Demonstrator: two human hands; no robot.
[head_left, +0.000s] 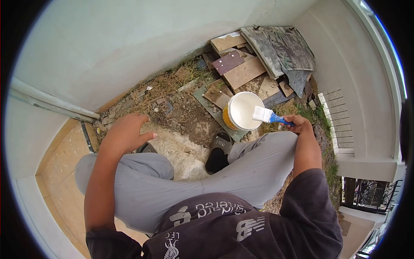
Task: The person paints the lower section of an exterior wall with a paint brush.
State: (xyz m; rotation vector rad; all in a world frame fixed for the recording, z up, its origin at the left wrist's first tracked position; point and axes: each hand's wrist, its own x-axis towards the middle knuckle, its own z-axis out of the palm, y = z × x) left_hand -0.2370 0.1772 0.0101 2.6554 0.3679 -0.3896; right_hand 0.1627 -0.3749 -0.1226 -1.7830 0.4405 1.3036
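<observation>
My right hand (296,124) is closed round the blue handle of a paintbrush (276,118). White paint coats its bristles, which overlap the right rim of a paint bucket (230,117) in this view. Yellow on the outside and white inside, the bucket holds white paint (244,109) and stands on a greenish board (211,107) beyond my right foot. Out to the left, above my bent knee, my left hand (130,133) holds nothing, its thumb apart from the fingers.
Stacked tiles and boards (245,72) lie against the back wall (116,47). Dry grass and rubble (172,93) cover the ground before me. A pale sack-like sheet (185,151) lies between my feet. At left, white pipes (51,103) run along the wall above a tiled floor (64,168).
</observation>
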